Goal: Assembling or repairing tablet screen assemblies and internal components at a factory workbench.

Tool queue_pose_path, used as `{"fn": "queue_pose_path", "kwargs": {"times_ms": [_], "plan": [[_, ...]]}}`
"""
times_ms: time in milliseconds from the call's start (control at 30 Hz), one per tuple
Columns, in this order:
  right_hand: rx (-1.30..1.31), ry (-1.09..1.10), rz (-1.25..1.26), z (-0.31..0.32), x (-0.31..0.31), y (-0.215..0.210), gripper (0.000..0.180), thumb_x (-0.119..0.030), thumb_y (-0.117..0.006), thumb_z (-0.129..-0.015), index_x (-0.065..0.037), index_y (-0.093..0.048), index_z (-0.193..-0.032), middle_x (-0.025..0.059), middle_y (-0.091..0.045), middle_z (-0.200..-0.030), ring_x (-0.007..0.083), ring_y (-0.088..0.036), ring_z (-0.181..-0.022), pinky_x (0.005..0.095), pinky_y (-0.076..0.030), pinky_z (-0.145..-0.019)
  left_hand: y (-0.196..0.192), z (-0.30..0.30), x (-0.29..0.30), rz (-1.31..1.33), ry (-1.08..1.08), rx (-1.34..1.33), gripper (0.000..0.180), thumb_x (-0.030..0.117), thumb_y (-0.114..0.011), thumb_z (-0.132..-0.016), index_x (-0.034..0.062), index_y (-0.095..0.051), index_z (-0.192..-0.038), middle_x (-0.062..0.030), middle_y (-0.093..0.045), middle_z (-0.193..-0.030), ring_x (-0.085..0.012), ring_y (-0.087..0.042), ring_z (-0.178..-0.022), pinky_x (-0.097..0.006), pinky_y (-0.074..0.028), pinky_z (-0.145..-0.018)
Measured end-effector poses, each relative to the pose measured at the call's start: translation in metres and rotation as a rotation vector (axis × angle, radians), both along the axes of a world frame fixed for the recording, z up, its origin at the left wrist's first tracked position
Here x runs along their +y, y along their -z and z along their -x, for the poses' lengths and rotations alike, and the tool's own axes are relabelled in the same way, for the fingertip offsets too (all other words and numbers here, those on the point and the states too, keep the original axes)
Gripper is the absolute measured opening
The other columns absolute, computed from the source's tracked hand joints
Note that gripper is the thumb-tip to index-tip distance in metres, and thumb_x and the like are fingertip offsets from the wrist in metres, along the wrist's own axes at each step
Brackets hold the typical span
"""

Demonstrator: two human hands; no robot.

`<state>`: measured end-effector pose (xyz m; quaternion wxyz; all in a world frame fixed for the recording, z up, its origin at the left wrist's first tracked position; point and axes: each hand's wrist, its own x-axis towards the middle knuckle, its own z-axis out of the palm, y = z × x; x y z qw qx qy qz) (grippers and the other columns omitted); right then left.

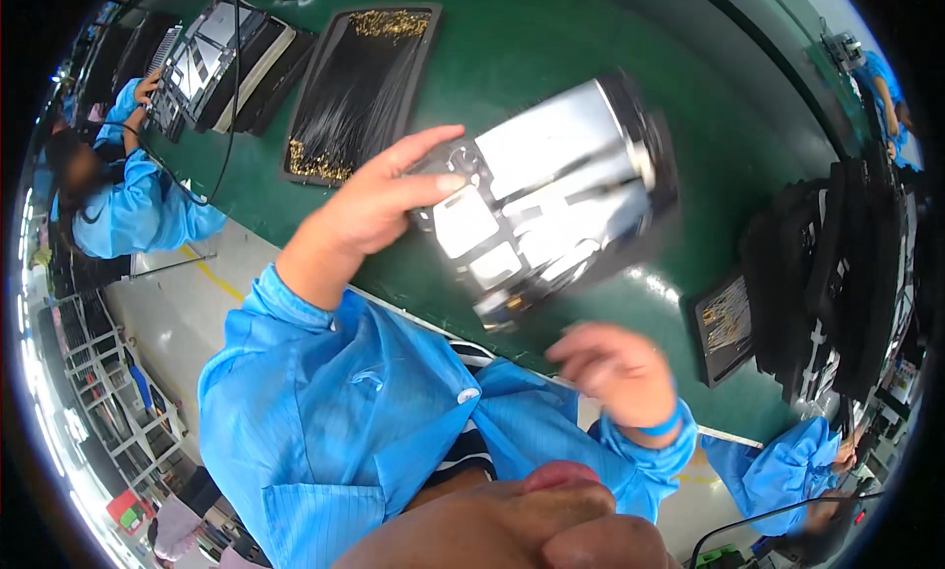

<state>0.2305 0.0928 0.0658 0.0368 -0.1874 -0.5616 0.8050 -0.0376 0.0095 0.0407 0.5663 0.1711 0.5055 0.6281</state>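
Note:
My left hand (379,207) grips the near left edge of a flat silver and black panel (551,190), an opened device housing with pale rectangular patches on it, held tilted above the green table (512,37). The panel is motion-blurred. Just below the panel's lower edge, my right hand (610,367) hovers blurred with fingers loosely curled; nothing shows in it. A blue wristband sits on that wrist. Both arms wear light blue sleeves.
A black tray (359,87) with gold-tipped thin parts lies at the back left. Beside it is a stack of similar panels (212,57), handled by another person in blue (128,200). Black racks (847,274) and a small dark tray (724,323) stand at the right.

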Motion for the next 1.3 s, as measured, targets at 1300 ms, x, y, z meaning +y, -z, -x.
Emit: {"fn": "queue_pose_path", "kwargs": {"times_ms": [1300], "plan": [[-0.432, 1.093, -0.344, 0.015, -0.022, 0.024, 0.042, -0.021, -0.046, -0.083, 0.001, -0.037, -0.117, 0.0055, -0.052, -0.073, 0.0077, -0.045, -0.056, 0.0194, -0.037, -0.048, 0.053, 0.09, -0.003, 0.556, -0.283, 1.836, 0.023, 0.027, -0.052, -0.075, 0.007, -0.061, -0.083, -0.0119, -0.058, -0.077, -0.0296, -0.053, -0.077, -0.039, -0.042, -0.07]]}}
